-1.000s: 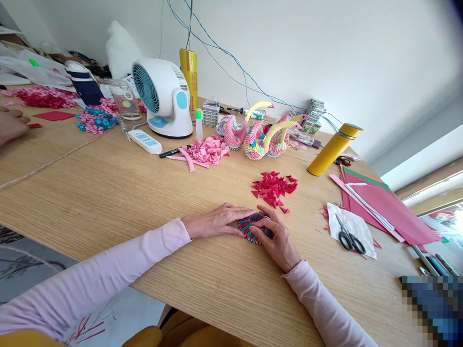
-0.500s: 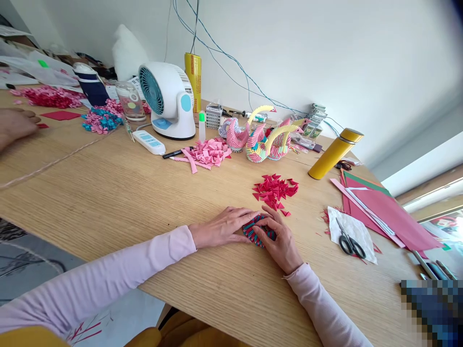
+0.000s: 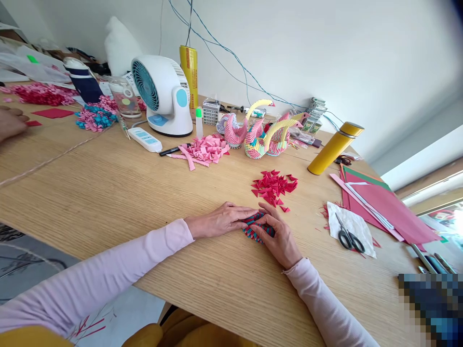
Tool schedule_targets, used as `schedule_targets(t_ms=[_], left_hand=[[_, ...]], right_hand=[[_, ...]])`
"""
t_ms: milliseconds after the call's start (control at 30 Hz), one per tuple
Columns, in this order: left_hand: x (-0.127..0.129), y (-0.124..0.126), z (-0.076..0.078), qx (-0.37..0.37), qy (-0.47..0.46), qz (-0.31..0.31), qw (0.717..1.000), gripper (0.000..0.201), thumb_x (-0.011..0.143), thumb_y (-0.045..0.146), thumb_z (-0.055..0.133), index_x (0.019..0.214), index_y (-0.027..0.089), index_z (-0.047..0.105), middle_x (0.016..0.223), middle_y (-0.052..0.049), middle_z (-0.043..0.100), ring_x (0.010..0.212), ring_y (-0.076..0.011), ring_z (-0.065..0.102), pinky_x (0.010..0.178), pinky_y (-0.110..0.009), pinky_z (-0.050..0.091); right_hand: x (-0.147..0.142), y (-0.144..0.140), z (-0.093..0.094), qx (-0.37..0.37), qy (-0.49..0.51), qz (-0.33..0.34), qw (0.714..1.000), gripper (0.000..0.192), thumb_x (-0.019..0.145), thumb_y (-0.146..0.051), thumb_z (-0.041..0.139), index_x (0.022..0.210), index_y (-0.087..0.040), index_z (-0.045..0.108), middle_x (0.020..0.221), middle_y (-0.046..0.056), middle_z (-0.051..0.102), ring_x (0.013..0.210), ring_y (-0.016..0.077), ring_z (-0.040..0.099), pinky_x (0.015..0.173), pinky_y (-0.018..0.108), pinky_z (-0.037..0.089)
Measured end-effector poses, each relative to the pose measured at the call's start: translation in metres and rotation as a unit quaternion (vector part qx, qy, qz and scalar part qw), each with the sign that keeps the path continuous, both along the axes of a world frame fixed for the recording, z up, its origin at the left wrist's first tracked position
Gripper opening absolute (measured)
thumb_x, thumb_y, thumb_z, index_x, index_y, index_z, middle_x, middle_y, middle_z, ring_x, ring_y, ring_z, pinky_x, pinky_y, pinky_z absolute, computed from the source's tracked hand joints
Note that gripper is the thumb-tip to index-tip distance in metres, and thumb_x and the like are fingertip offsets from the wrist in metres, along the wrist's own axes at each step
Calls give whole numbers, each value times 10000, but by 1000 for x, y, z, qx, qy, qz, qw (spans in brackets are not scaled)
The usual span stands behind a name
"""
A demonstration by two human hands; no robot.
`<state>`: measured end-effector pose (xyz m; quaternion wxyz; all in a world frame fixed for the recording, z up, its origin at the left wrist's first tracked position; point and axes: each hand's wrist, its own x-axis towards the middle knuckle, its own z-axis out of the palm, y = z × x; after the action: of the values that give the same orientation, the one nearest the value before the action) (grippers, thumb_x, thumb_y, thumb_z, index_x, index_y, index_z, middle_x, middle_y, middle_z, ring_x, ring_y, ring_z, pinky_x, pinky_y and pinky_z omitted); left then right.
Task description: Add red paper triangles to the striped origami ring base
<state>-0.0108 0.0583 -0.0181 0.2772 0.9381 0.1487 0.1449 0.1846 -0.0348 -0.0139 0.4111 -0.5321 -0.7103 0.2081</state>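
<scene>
Both my hands were closed around the folded-paper ring (image 3: pixel 257 228) on the wooden table (image 3: pixel 108 193). My left hand (image 3: pixel 220 220) lay flat against its left side, fingers stretched over the top; my right hand (image 3: pixel 280 238) cupped it from the right, thumb and fingers pressed on. The two hands met over the piece, fingertips touching.

Open room: bare tabletop to my left, wide and free up to the near edge, which ran just below my forearms. To the right, scissors (image 3: pixel 349 237) on a white paper scrap (image 3: pixel 356 221), near; beyond them, red paper sheets (image 3: pixel 390 207). Just behind my hands, the pile of red folded triangles (image 3: pixel 274 185). Farther back: yellow flask (image 3: pixel 334 148), paper swans (image 3: pixel 260 132), pink folded pieces (image 3: pixel 206 149), desk fan (image 3: pixel 161 96). Another person's hand (image 3: pixel 9 123) at far left edge, well apart.

The ring itself: small, low, ribbed with alternating red and teal units; mostly hidden under my fingers.
</scene>
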Motion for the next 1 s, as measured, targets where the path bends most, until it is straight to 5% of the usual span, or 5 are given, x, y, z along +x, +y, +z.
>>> schedule_targets(t_ms=[200,333,500,700,1000], left_hand=[[-2,-7,12,-3,12,-19,1000,648,902,517,462,1456,288,217,1484,-57,361,1362,-214,331,1075,-335,238],[1,-15,10,3,-5,28,1000,662,878,517,507,1442,277,255,1441,-77,423,1327,-227,378,1053,-346,254],[2,-12,2,7,2,33,999,631,934,434,456,1462,293,139,1458,-71,397,1307,-204,404,1043,-346,259],[5,-22,17,10,17,8,1000,665,912,473,472,1453,245,160,1467,-108,368,1340,-236,354,1080,-380,208],[14,-30,13,33,40,55,997,565,960,466,354,1431,202,188,1457,-130,377,1337,-232,357,1069,-410,228]], right_hand=[[-2,0,-1,2,-10,-7,1000,165,835,-350,610,824,-202,683,1320,132,510,1173,256,536,991,427,431],[0,0,1,-7,-15,-12,1000,211,844,-386,589,847,-203,695,1303,134,526,1192,264,526,999,426,425],[19,-3,12,-69,-23,86,994,308,895,-381,512,1155,-233,585,1372,120,482,1268,240,463,1025,412,405],[29,-3,11,-49,-54,103,992,201,899,-355,505,876,-204,635,1372,130,478,1281,247,451,1016,415,405],[25,-4,7,-43,-41,82,995,201,876,-365,550,835,-204,663,1363,115,497,1219,240,517,1005,390,421]])
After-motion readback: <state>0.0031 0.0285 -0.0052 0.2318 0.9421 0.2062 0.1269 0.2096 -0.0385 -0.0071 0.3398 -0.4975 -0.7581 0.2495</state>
